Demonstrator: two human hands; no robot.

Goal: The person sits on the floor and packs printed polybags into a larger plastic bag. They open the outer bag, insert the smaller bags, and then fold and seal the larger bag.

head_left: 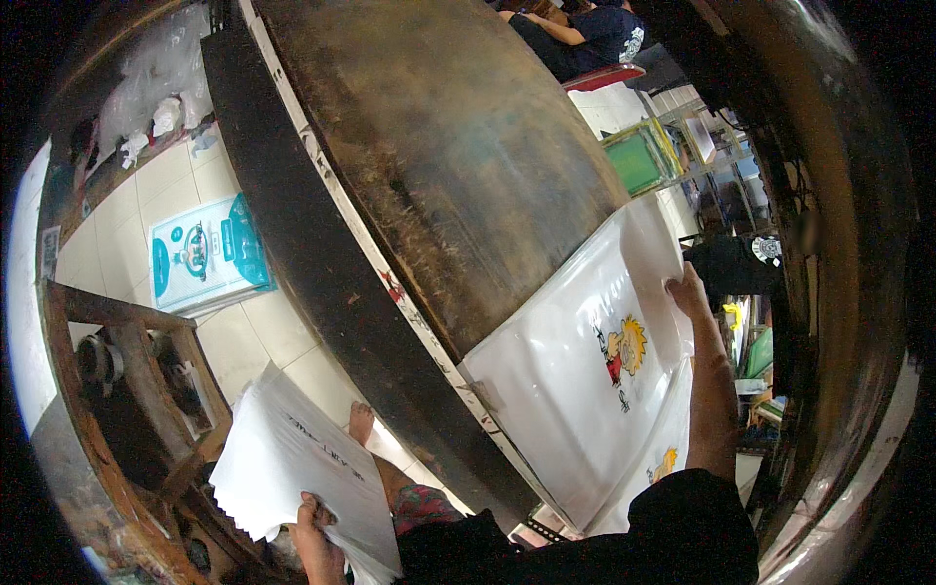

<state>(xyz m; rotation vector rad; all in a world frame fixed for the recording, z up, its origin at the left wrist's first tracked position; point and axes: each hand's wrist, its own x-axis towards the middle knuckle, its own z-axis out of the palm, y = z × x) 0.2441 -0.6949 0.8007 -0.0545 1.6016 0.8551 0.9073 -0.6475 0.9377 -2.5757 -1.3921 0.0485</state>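
Note:
In my left hand (317, 538) is a thick stack of white paper sheets (292, 458), fanned at its edges, with the thumb on top and faint dark lettering on the upper sheet. My right hand (689, 292) is closed on the right edge of a glossy white sheet (546, 370). That sheet bears a small printed cartoon figure with yellow spiky hair and red clothing, plus some dark lettering. It lies rippled over the near right end of a long, brown-stained board (448, 146). Beneath it, nearer to me, part of another glossy sheet (624, 507) shows a similar figure.
A blue and white package (210, 253) lies on the tiled floor at left, beside a wooden rack (127, 390). Clear plastic bags (161, 78) are at the far left. Beyond the board are a green framed screen (636, 161) and a person in dark clothes (585, 39).

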